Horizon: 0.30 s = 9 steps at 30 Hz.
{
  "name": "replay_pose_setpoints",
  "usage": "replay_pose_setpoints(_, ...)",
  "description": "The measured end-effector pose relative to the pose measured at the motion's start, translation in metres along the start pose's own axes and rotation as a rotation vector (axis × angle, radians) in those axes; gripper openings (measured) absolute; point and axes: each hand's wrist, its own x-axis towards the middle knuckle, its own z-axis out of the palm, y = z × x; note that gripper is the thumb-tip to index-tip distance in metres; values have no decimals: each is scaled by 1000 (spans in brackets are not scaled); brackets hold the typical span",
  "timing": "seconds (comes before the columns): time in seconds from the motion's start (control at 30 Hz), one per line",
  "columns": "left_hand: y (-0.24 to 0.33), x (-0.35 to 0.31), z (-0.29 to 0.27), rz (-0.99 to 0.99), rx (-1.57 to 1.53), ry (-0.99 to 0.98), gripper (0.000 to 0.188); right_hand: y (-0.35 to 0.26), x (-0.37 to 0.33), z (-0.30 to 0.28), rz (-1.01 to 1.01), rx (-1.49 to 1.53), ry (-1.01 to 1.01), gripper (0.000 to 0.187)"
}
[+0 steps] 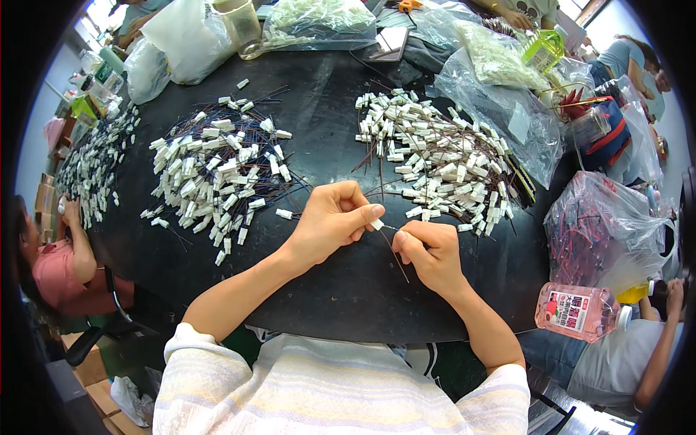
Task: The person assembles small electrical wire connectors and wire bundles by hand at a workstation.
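My left hand pinches a small white plastic connector between thumb and forefinger. Touching it from the right, my right hand holds a thin dark wire whose end meets the connector; the wire's tail hangs down over the black table. To the left lies a pile of white connectors on blue-black wires. To the right lies a second pile of white connectors on dark red wires.
A clear bag of red wires and a pink bottle sit at the right edge. Clear bags of white parts line the far side. Another pile of connectors lies far left. Other people sit around the table.
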Motion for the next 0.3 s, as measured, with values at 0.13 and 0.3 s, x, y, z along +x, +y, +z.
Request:
replay_pose_setpoints(0.13,-1,-5,3,-43,-95,-14,17,0,0,3,-53,-49,-39,20)
replay_pose_setpoints(0.3,-4,-16,5,7,-2,33,15,-1,-2,12,23,2,-61,16)
